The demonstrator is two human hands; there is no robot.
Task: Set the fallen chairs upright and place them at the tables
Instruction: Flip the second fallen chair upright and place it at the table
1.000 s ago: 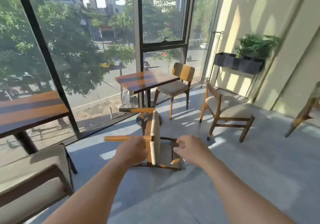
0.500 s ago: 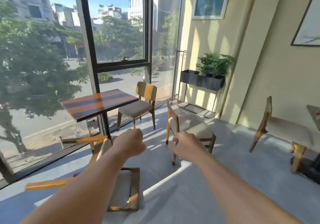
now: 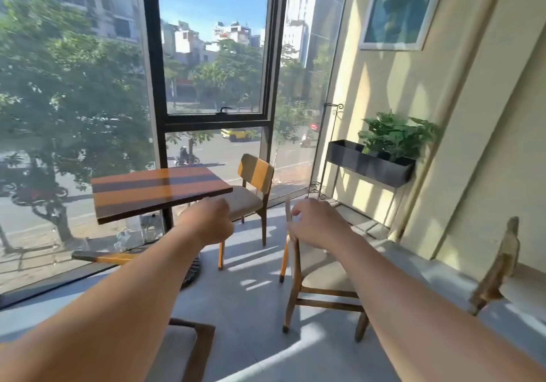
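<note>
A fallen wooden chair lies on its side at the lower left, mostly hidden under my left arm; one orange leg (image 3: 100, 259) and the corner of its seat frame (image 3: 201, 343) show. My left hand (image 3: 208, 223) is a closed fist held out over the floor, below the edge of the striped wooden table (image 3: 159, 189), with nothing in it. My right hand (image 3: 319, 225) has curled fingers at the top of the backrest of an upright chair (image 3: 322, 281); whether it grips the backrest is unclear. Another upright chair (image 3: 255, 180) stands at the table's far side.
A glass wall with a dark frame (image 3: 156, 133) runs behind the table. A black planter stand (image 3: 372, 166) with a green plant stands by the yellow wall. A blurred wooden chair back (image 3: 502, 263) stands at the right. Grey floor (image 3: 251, 307) lies between the chairs.
The view has swung up and to the right, so the fallen chair slid to the lower left. Both arms stay stretched out. My right hand has come up to the middle chair's backrest.
</note>
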